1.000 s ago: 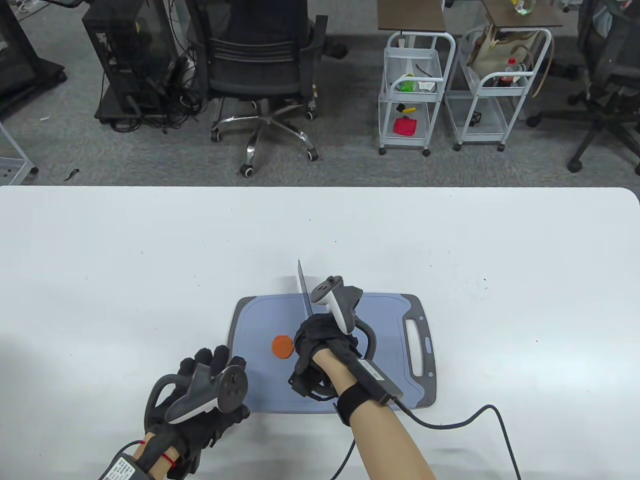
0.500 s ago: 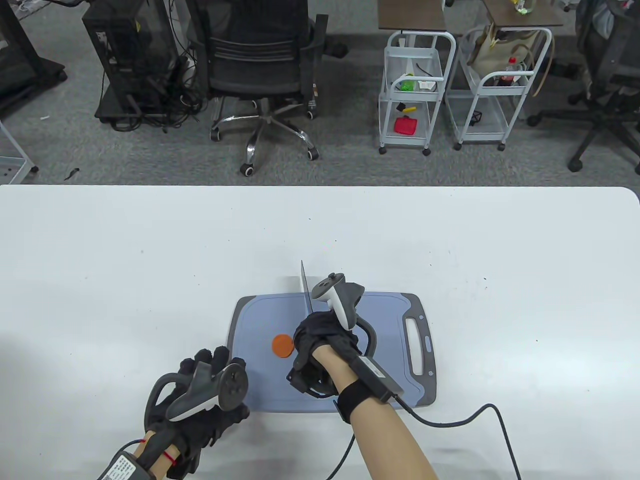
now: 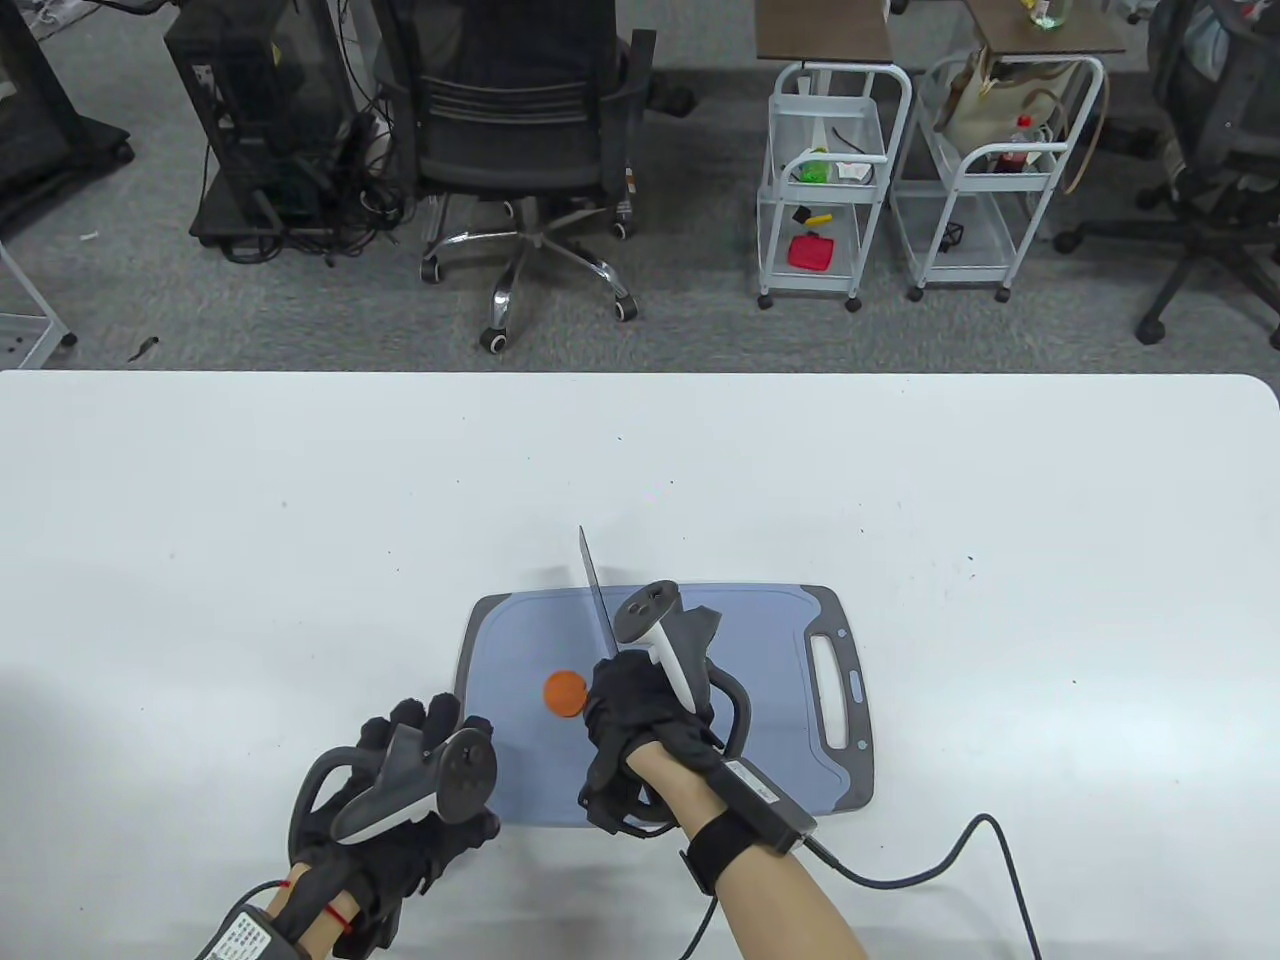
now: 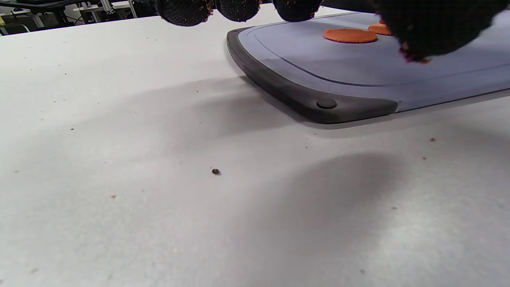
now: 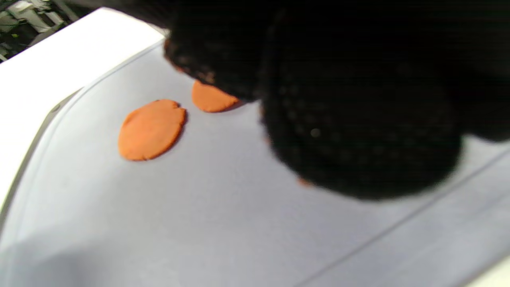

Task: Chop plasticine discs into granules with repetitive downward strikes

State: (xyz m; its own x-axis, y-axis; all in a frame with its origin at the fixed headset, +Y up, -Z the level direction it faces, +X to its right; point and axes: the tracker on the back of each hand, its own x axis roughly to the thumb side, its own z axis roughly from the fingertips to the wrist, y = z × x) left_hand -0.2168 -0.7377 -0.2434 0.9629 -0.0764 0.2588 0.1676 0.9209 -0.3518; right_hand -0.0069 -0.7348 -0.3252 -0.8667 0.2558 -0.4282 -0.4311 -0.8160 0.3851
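The right hand (image 3: 640, 715) sat just below the centre of the table view, over the blue-grey cutting board (image 3: 760, 640), its gloved fingers wrapped around the handle of a knife (image 3: 597, 590). The thin blade rose out of the fist and slanted toward the upper left, its tip reaching past the board's far edge over the white tabletop (image 3: 300, 520). Whether the blade touched the board could not be told.

Just to the left of that fist, one orange plasticine disc (image 3: 564, 692) lay flat on the board, partly hidden by the glove. In the right wrist view two discs appeared: a larger whole one (image 5: 152, 129) in the upper left of the frame, and a second disc (image 5: 211, 99) close beside it, its right part covered by the dark glove (image 5: 358, 119). The left wrist view also showed both discs lying flat on the board (image 4: 358, 71) near the top of the frame.

The left hand (image 3: 400, 800) lay at the lower left of the table view, just outside the board's near left corner, holding nothing. Its fingers (image 3: 440, 712) were loosely spread and pointed toward the board's left edge; in the left wrist view the fingertips (image 4: 185, 10) hung at the top edge, clear of the tabletop.
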